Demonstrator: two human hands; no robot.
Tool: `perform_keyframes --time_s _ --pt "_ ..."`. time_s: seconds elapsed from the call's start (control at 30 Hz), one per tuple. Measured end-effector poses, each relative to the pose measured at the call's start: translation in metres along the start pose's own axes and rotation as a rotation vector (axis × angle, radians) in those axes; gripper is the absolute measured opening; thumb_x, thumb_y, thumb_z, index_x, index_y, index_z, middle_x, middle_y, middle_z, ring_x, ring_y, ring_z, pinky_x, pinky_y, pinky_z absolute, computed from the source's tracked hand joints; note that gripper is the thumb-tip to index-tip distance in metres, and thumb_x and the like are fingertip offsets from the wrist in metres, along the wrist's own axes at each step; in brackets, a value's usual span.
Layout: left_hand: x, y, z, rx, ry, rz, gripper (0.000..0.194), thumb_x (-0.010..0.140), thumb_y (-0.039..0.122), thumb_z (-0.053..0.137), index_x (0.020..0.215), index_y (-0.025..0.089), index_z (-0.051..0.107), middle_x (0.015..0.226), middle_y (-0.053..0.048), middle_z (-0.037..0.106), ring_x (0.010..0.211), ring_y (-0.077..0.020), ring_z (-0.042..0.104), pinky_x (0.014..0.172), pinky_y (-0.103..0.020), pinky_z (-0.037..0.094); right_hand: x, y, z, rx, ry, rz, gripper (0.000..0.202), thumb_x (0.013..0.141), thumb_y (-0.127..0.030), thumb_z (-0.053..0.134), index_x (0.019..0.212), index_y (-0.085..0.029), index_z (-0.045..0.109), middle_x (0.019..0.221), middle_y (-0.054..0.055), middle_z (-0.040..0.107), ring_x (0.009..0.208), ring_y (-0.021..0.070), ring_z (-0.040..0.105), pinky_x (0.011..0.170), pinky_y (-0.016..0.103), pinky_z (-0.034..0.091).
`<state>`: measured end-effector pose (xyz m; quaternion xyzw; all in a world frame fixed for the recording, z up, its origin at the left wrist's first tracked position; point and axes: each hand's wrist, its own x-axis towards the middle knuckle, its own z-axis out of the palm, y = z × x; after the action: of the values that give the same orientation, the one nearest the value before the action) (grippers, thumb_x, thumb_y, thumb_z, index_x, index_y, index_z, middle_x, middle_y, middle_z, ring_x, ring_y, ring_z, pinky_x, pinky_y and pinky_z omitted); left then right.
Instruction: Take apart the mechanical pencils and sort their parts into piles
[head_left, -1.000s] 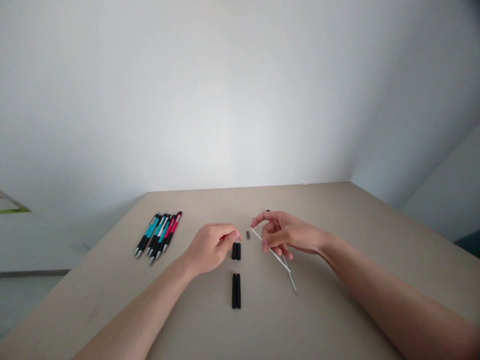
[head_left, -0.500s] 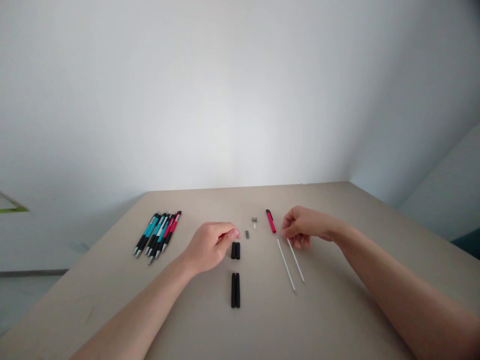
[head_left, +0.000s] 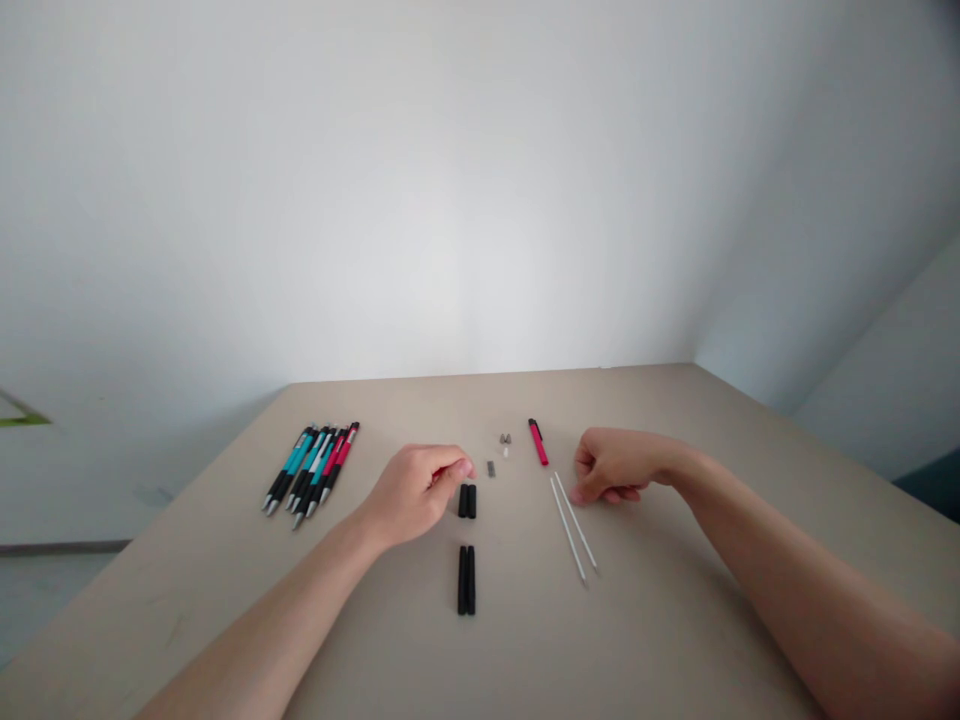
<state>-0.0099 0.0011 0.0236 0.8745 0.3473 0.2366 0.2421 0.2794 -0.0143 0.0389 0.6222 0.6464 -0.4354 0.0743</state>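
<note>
My left hand (head_left: 418, 497) hovers by the two short black tubes (head_left: 467, 501) with thumb and fingers pinched. A bit of red shows between its fingers, but I cannot make out what it is. My right hand (head_left: 611, 468) rests on the table with its fingers curled in. Its thumb tip lies against or just beside the right one of two white pen refills (head_left: 576, 523). Those refills lie almost together at their far ends and spread slightly toward me. Beyond them is a red pen barrel (head_left: 538, 443) with a black clip.
Two longer black tubes (head_left: 466, 580) lie side by side nearer me. Small metal cones (head_left: 505, 439), a tiny white piece (head_left: 505, 453) and small springs (head_left: 491, 469) lie in the middle. Several blue and red pens (head_left: 311, 475) are grouped at left. A wall (head_left: 480, 200) stands behind the table.
The right refill has shifted left, its far end now close to the other refill. My right hand has drawn its fingers in beside it. My left hand stays nearly still.
</note>
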Motion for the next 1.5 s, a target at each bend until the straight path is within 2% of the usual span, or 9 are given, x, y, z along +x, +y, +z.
perform_keyframes --time_s 0.23,0.4,0.87,1.23,1.5 --pt "0.0 0.0 0.0 -0.005 0.008 -0.006 0.035 0.091 0.033 0.04 0.079 0.015 0.067 0.055 0.002 0.049 0.051 -0.0096 0.041 0.05 -0.019 0.03 -0.002 -0.006 0.003 -0.057 -0.024 0.001 0.033 0.063 -0.042 0.064 0.05 -0.016 0.048 0.045 -0.004 0.049 0.037 0.0063 0.041 0.038 0.021 0.026" --pt "0.0 -0.001 0.0 0.0 0.0 -0.011 0.035 0.091 0.034 0.04 0.08 0.015 0.067 0.055 0.003 0.05 0.051 -0.0094 0.042 0.05 -0.019 0.03 -0.005 -0.01 0.003 -0.077 -0.008 0.004 0.043 0.069 -0.052 0.058 0.048 -0.016 0.046 0.043 -0.003 0.047 0.037 0.0071 0.041 0.039 0.022 0.025" --pt "0.001 0.001 -0.001 -0.005 0.009 -0.009 0.036 0.091 0.034 0.039 0.078 0.014 0.067 0.055 0.002 0.05 0.051 -0.0096 0.042 0.049 -0.019 0.03 -0.008 -0.011 0.004 -0.143 -0.012 -0.003 0.044 0.063 -0.055 0.064 0.046 -0.017 0.048 0.044 -0.002 0.049 0.04 0.0087 0.04 0.047 0.025 0.032" --pt "0.001 0.0 -0.002 -0.003 0.004 -0.002 0.035 0.091 0.033 0.04 0.078 0.014 0.067 0.055 0.002 0.05 0.05 -0.0092 0.041 0.05 -0.019 0.03 -0.01 -0.014 0.01 -0.217 -0.156 -0.011 0.043 0.055 -0.052 0.07 0.046 -0.016 0.048 0.042 -0.004 0.049 0.038 0.0088 0.044 0.046 0.023 0.031" --pt "0.002 0.0 -0.002 0.001 -0.004 -0.007 0.036 0.091 0.034 0.039 0.078 0.015 0.066 0.054 0.003 0.048 0.05 -0.0093 0.041 0.049 -0.019 0.03 -0.011 -0.018 0.012 -0.229 -0.119 0.013 0.042 0.056 -0.051 0.07 0.046 -0.016 0.048 0.043 -0.004 0.049 0.039 0.0092 0.045 0.049 0.024 0.034"
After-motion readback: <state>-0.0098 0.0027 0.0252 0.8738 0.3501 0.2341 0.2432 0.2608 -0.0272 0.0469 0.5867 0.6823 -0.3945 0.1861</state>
